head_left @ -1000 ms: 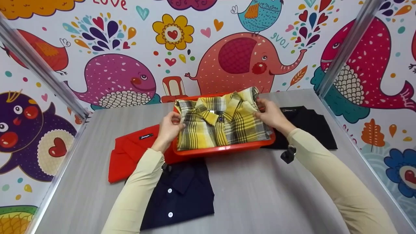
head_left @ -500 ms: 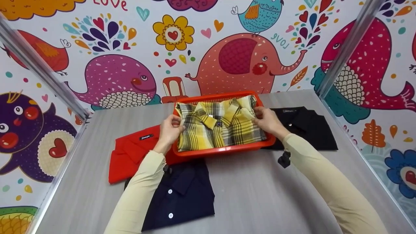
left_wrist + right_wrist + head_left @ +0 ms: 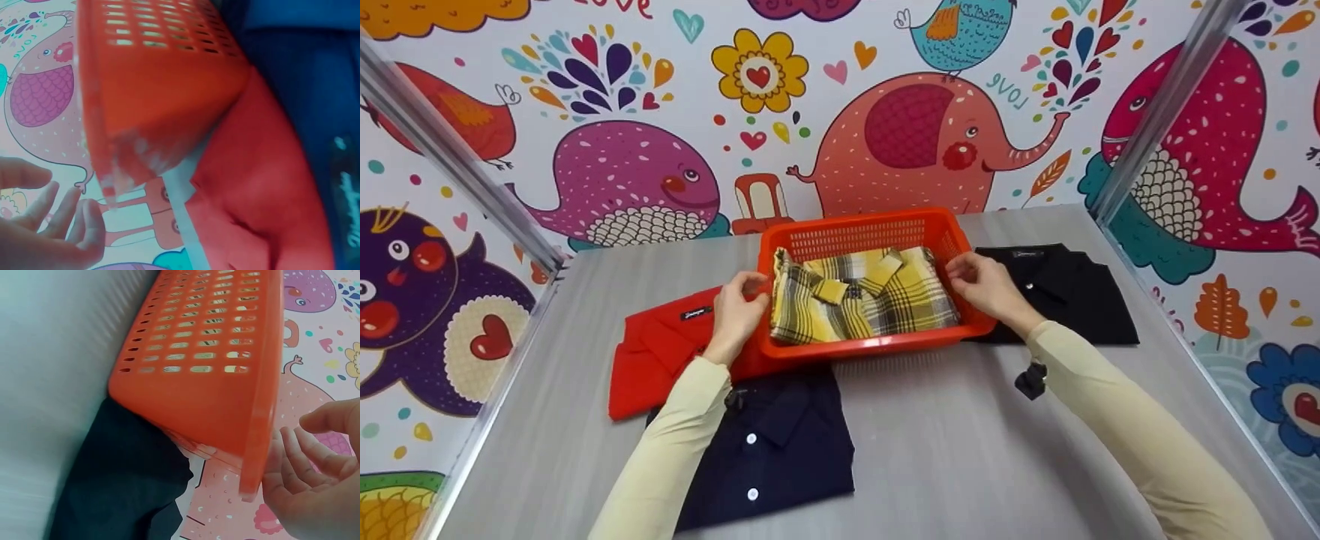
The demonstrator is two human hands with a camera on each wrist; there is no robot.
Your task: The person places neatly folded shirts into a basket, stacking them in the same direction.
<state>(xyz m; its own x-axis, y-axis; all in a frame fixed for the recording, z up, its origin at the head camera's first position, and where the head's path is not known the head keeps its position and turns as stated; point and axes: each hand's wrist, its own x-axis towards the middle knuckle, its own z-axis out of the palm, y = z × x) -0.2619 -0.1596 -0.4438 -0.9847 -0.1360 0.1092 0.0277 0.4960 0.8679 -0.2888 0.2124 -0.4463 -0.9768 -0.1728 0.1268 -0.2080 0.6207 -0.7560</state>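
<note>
A folded yellow plaid shirt [image 3: 870,304] lies inside the orange slotted plastic basket [image 3: 877,344], its collar uppermost. At the basket's left rim is my left hand [image 3: 739,311], its fingers loosely bent and holding nothing; in the left wrist view the left hand [image 3: 53,225] shows a gap between thumb and fingers. My right hand [image 3: 986,286] is at the right rim, with fingertips over the edge. The right wrist view has the right hand [image 3: 315,467] close beside the basket wall [image 3: 185,405], thumb apart from the fingers. Neither hand grips the shirt.
A folded red shirt [image 3: 652,352] lies left of the basket and partly under it. Nearer is a navy shirt [image 3: 791,450] with white buttons, and a black shirt [image 3: 1080,300] lies to the right. Patterned walls with metal corner posts [image 3: 1162,112] enclose the grey table [image 3: 960,450].
The plaid shirt has gone down from rim height into the basket, and both hands have let go of it. The left hand has drawn slightly left and outward.
</note>
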